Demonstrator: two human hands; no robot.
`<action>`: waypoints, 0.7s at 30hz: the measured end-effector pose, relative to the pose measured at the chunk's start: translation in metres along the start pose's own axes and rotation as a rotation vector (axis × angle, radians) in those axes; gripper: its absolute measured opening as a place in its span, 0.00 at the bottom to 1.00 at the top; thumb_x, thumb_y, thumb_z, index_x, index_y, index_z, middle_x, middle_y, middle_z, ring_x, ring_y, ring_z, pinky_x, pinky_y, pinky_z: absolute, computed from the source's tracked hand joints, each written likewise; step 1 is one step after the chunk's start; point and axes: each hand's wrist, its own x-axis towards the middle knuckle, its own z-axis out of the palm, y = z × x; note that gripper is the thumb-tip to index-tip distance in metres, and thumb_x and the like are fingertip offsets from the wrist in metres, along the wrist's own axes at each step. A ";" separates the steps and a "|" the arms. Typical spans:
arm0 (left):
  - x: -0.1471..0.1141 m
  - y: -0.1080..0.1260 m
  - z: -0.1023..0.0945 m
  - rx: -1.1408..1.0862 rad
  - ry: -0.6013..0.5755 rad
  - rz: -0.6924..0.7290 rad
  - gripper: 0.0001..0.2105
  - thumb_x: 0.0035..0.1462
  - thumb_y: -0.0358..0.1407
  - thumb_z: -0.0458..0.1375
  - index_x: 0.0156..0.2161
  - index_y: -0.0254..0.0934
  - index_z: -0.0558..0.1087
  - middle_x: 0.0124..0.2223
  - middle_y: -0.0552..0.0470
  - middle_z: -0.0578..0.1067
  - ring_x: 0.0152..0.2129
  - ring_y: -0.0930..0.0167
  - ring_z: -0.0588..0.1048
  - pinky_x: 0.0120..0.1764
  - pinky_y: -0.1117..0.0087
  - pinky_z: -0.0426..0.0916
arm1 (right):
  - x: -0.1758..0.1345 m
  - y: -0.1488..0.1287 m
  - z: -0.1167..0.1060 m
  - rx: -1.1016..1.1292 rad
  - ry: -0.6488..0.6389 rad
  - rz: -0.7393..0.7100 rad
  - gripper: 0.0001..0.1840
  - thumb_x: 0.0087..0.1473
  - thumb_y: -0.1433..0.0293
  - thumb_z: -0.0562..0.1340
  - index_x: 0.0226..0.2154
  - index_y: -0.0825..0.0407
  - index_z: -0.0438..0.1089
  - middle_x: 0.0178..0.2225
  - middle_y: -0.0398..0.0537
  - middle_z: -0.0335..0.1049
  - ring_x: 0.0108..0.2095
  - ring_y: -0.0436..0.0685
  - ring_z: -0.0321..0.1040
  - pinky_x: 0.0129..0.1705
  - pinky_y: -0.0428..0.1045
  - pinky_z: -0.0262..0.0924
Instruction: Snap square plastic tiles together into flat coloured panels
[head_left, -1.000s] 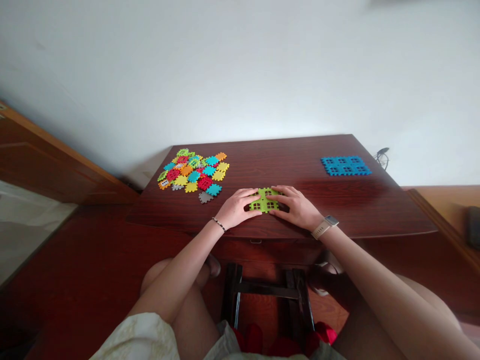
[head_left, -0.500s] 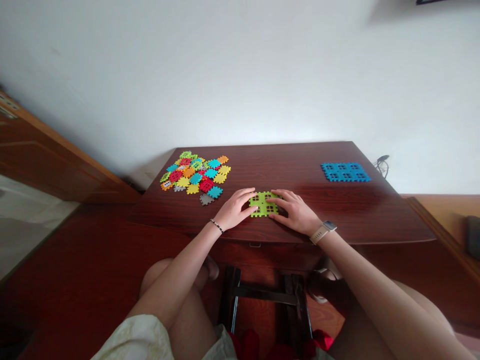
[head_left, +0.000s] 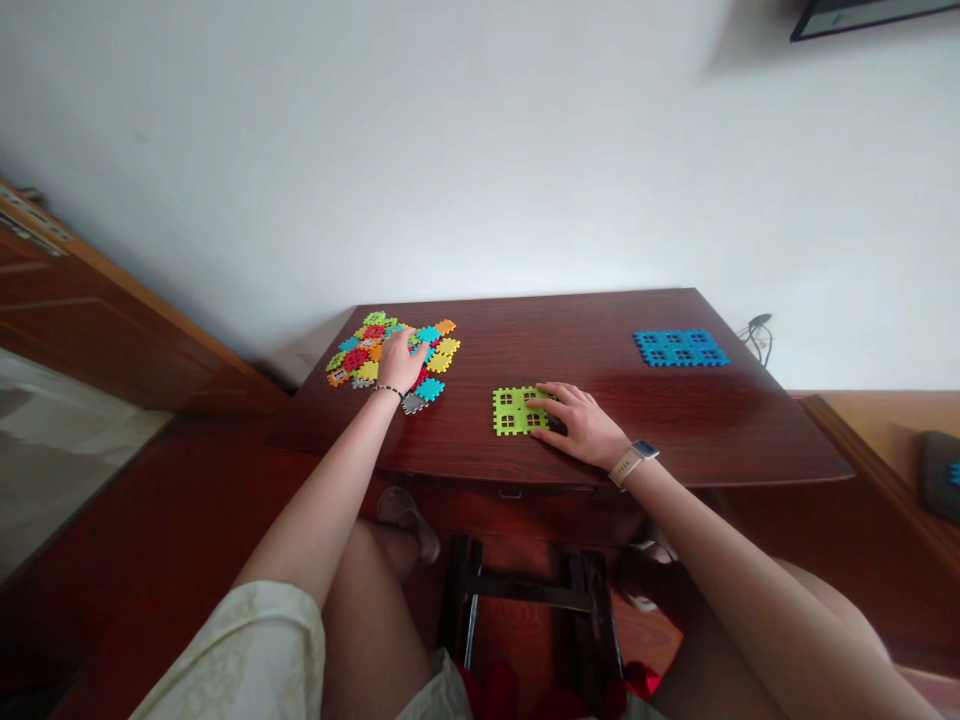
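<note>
My left hand (head_left: 401, 362) is over the heap of colourful interlocking puzzle tiles (head_left: 368, 370) at the table's left. Its thumb and index finger are apart, with some fingertips hidden; I see no tile lifted in it. A flat lime-green square panel (head_left: 517, 410), with toothed edges and window-like cutouts, lies near the front middle of the table. My right hand (head_left: 581, 425) holds this panel by its right side, thumb at the near edge and fingers across the top and far edge.
A blue toothed panel (head_left: 681, 348) with window cutouts lies at the back right of the dark wooden table (head_left: 540, 335). Behind the table is a white wall (head_left: 480, 150). A black cable (head_left: 759, 335) hangs beyond the right edge. Below is a dark stool frame (head_left: 529, 590).
My left hand has let go of the green panel and moved left to the tile heap. The right hand has stayed on the panel. The view has shifted slightly.
</note>
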 end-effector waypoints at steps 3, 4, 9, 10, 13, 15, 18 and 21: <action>0.022 -0.019 -0.003 0.176 -0.089 -0.081 0.18 0.67 0.39 0.59 0.58 0.34 0.74 0.61 0.37 0.77 0.61 0.55 0.73 0.67 0.53 0.65 | 0.000 -0.001 -0.001 0.003 -0.003 0.003 0.27 0.69 0.51 0.63 0.64 0.43 0.73 0.70 0.56 0.65 0.69 0.72 0.61 0.68 0.70 0.61; 0.027 -0.025 -0.003 0.232 -0.124 -0.094 0.17 0.67 0.40 0.58 0.57 0.35 0.74 0.60 0.38 0.78 0.60 0.55 0.74 0.66 0.54 0.65 | 0.000 -0.002 -0.001 0.005 -0.002 0.005 0.27 0.69 0.51 0.64 0.64 0.43 0.73 0.70 0.56 0.65 0.69 0.72 0.61 0.68 0.70 0.61; 0.038 -0.045 -0.002 0.299 -0.189 -0.111 0.13 0.65 0.40 0.59 0.50 0.36 0.76 0.52 0.36 0.81 0.52 0.55 0.76 0.59 0.56 0.68 | 0.000 -0.003 -0.002 0.014 -0.003 0.003 0.27 0.68 0.51 0.64 0.64 0.42 0.73 0.70 0.56 0.64 0.69 0.71 0.61 0.68 0.70 0.61; 0.039 -0.048 -0.002 0.306 -0.194 -0.120 0.13 0.65 0.41 0.59 0.49 0.36 0.76 0.51 0.36 0.81 0.51 0.56 0.77 0.58 0.57 0.68 | 0.000 -0.003 -0.003 0.015 -0.002 0.001 0.27 0.68 0.51 0.64 0.64 0.41 0.72 0.70 0.56 0.64 0.69 0.71 0.61 0.68 0.70 0.61; 0.044 -0.055 -0.002 0.319 -0.208 -0.157 0.13 0.64 0.45 0.60 0.47 0.38 0.75 0.48 0.38 0.82 0.47 0.56 0.77 0.54 0.58 0.69 | 0.000 -0.003 -0.003 0.018 -0.001 0.004 0.26 0.68 0.51 0.64 0.64 0.41 0.73 0.70 0.55 0.65 0.69 0.71 0.61 0.68 0.70 0.60; 0.046 -0.058 -0.002 0.318 -0.213 -0.177 0.15 0.65 0.48 0.59 0.45 0.39 0.75 0.45 0.39 0.82 0.46 0.57 0.77 0.53 0.58 0.69 | 0.000 -0.004 -0.003 0.019 -0.003 0.006 0.26 0.68 0.51 0.64 0.64 0.41 0.73 0.70 0.56 0.65 0.69 0.71 0.61 0.68 0.70 0.60; 0.047 -0.057 -0.001 0.300 -0.208 -0.184 0.17 0.65 0.51 0.58 0.43 0.39 0.75 0.45 0.39 0.81 0.46 0.57 0.76 0.53 0.58 0.68 | 0.001 -0.004 -0.004 0.019 -0.007 0.006 0.26 0.68 0.51 0.64 0.64 0.41 0.73 0.69 0.56 0.65 0.69 0.71 0.61 0.68 0.70 0.60; 0.041 -0.054 0.000 0.253 -0.189 -0.160 0.16 0.66 0.51 0.58 0.41 0.38 0.75 0.44 0.38 0.81 0.47 0.56 0.76 0.54 0.57 0.68 | 0.001 -0.005 -0.004 0.019 -0.008 0.010 0.26 0.68 0.51 0.64 0.64 0.41 0.73 0.69 0.56 0.65 0.69 0.71 0.61 0.68 0.70 0.60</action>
